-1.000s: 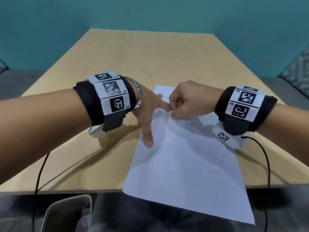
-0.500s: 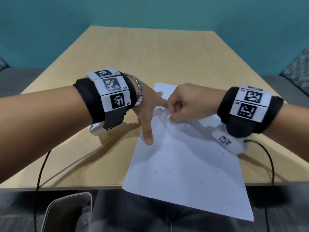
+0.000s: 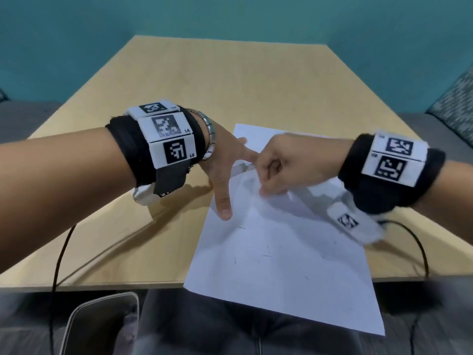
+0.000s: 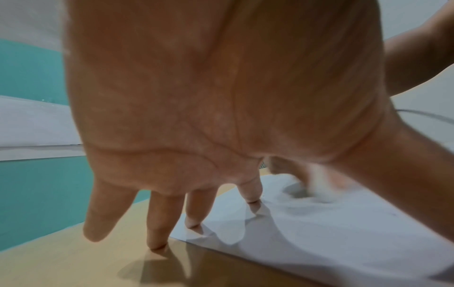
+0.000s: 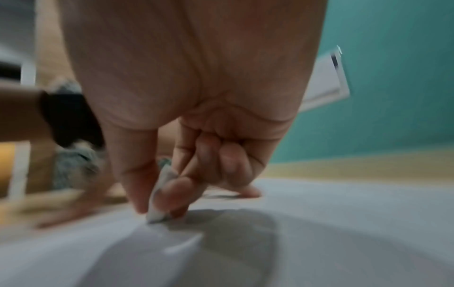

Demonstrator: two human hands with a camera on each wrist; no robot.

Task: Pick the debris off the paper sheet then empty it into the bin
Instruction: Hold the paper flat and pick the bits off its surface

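Note:
A white paper sheet (image 3: 281,252) lies on the wooden table, its near end hanging over the table edge. Tiny dark debris strands (image 3: 266,253) are scattered over its middle. My left hand (image 3: 225,175) is spread flat, its fingertips (image 4: 192,223) pressing on the sheet's far left corner and on the wood beside it. My right hand (image 3: 276,172) is curled, and its thumb and fingers pinch a small whitish piece (image 5: 159,200). The tip of that piece touches the paper just right of my left hand. What the piece is made of is too blurred to tell.
The light wooden table (image 3: 230,80) stretches away beyond the sheet. A grey-rimmed container (image 3: 76,326) sits below the table edge at the near left. Black cables (image 3: 422,252) trail from both wrists. A teal wall stands behind, and a patterned cushion (image 3: 455,108) lies far right.
My right hand with the whitish piece has slid slightly left and toward me over the sheet, and it is blurred now. The left hand has stayed pressed in place.

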